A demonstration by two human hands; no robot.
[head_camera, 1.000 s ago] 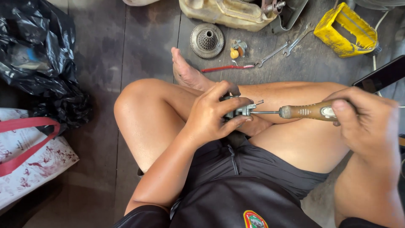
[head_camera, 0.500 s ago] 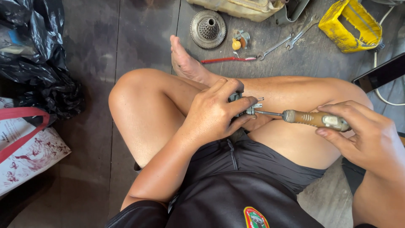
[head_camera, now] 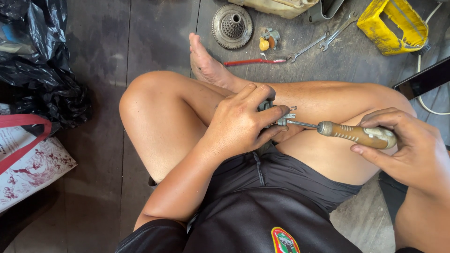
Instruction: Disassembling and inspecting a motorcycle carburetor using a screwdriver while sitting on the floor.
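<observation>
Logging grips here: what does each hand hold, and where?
Left hand wraps a small metal part; right hand grips the screwdriver by its handle end.

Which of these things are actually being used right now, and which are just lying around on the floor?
In use:
left hand gripping a small metal part
right hand holding a wooden-handled screwdriver against it

Lying about:
round metal gear
two spanners
red-handled tool
yellow case
black plastic bag

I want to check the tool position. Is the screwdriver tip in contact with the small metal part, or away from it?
In contact: the screwdriver shaft runs level into the small metal part that the left hand grips; the right hand holds the handle.
</observation>
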